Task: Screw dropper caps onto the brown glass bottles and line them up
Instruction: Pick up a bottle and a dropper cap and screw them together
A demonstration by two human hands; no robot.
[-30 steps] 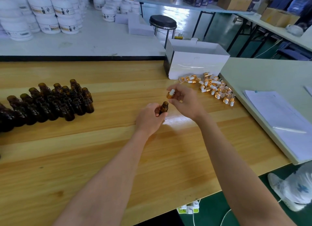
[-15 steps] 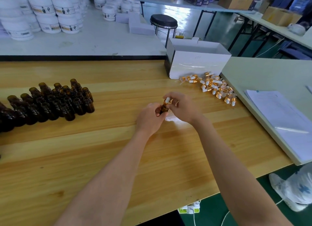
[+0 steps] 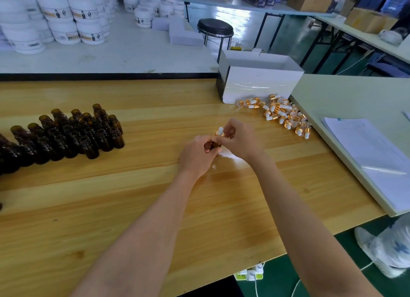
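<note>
Above table (image 3: 133,197), bottle (image 3: 213,145) stands near-upright, cap (image 3: 220,131) up.

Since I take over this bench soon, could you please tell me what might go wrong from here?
The dropper cap may cross-thread, since the left hand hides most of the bottle while the right hand pinches the cap. The open bottles stand packed together; a careless reach for one could topple several.

One left hand (image 3: 197,156), one right hand (image 3: 241,141), one held bottle (image 3: 213,145), one held cap (image 3: 220,131), one white box (image 3: 261,87), one stool (image 3: 215,27)
</note>
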